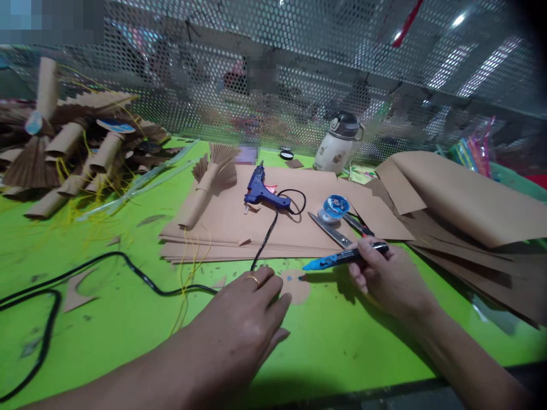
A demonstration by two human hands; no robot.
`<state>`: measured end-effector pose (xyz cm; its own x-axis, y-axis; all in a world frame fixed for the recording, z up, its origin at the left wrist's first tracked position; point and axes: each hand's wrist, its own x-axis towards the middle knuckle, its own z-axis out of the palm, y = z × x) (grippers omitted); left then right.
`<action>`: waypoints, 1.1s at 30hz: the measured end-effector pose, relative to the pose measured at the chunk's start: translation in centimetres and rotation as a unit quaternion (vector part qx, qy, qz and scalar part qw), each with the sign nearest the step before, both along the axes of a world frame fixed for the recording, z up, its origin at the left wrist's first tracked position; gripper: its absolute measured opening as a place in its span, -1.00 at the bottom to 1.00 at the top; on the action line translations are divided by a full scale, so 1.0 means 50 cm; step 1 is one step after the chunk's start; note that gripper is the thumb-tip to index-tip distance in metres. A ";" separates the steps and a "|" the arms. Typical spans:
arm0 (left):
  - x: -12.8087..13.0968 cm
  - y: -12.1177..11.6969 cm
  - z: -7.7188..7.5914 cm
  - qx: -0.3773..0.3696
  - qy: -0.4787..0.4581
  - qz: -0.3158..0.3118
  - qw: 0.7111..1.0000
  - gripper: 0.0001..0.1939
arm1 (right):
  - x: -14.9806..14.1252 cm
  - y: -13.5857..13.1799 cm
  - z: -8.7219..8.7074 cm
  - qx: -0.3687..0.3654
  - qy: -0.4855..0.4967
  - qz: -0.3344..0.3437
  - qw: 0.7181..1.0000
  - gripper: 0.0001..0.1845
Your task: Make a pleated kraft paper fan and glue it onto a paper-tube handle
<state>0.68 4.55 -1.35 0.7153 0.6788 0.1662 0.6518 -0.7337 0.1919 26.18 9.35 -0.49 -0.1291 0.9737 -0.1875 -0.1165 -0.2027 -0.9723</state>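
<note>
My left hand lies flat on the green table, fingers together, pressing down the edge of a small round brown paper piece. A gold ring sits on one finger. My right hand grips a blue marker whose tip points left, just above the paper piece. A small blue dot shows on the paper near the tip.
Behind lie a stack of brown paper sheets, a blue glue gun with a black cord, scissors, a tape roll and a white bottle. Rolled paper fans pile at the left; folded brown sheets at the right.
</note>
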 end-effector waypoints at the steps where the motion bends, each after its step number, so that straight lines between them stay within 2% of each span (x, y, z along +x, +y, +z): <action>1: 0.001 -0.001 0.002 0.002 0.000 0.003 1.000 -0.74 | 0.001 0.003 0.000 0.000 0.006 -0.013 1.000 -0.72; 6: 0.005 -0.004 0.019 -0.007 -0.014 0.019 1.000 -0.83 | 0.006 0.011 0.007 0.026 0.037 -0.069 0.997 -0.64; 10: 0.004 -0.006 0.024 -0.001 -0.037 0.022 0.999 -0.85 | 0.023 0.035 0.039 0.048 0.027 -0.110 0.992 -0.64; 14: -0.001 -0.006 0.019 0.021 -0.077 0.015 0.997 -0.88 | 0.055 0.099 0.084 0.172 -0.074 -0.157 0.970 -0.66; 17: -0.005 -0.004 0.013 0.033 -0.086 0.013 0.996 -0.87 | 0.066 0.152 0.098 0.243 -0.198 -0.143 0.939 -0.69; 20: -0.008 -0.001 0.006 0.046 -0.086 0.007 0.995 -0.84 | 0.055 0.187 0.090 0.257 -0.291 -0.117 0.914 -0.67; 23: -0.011 0.003 -0.001 0.058 -0.079 0.000 0.995 -0.83 | 0.037 0.208 0.074 0.265 -0.328 -0.088 0.902 -0.66; 27: -0.013 0.008 -0.010 0.068 -0.063 -0.003 0.996 -0.81 | 0.026 0.221 0.069 0.291 -0.374 -0.077 0.877 -0.66; 33: -0.019 0.019 -0.020 0.101 -0.076 -0.027 0.992 -0.78 | 0.023 0.203 0.101 0.351 -0.428 -0.062 0.830 -0.78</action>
